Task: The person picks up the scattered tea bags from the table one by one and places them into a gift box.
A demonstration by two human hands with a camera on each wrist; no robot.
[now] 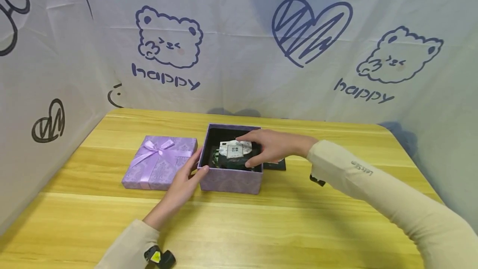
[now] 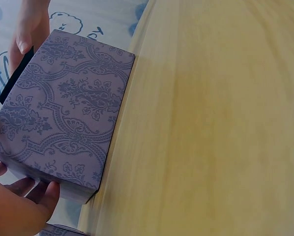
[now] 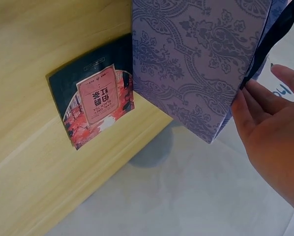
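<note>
An open lilac patterned box point(image 1: 231, 182) with a black inside stands on the table. My left hand point(image 1: 184, 182) holds its left wall, with the thumb at the front corner and the fingers along the side. Over the box mouth, my right hand point(image 1: 270, 144) grips a dark tea packet point(image 1: 235, 149) with a white label. That packet looks slightly bent between thumb and fingers; its lower part is hidden by the box. In the right wrist view, a dark green Earl Grey black tea packet point(image 3: 100, 96) with a pink label lies flat beside the box.
To the left of the box lies its lilac lid point(image 1: 160, 165), topped by a ribbon bow point(image 1: 158, 148). Something green point(image 1: 215, 157) shows inside the box at the left. A white cloth point(image 1: 231, 74) with drawings hangs behind the wooden table point(image 1: 239, 227).
</note>
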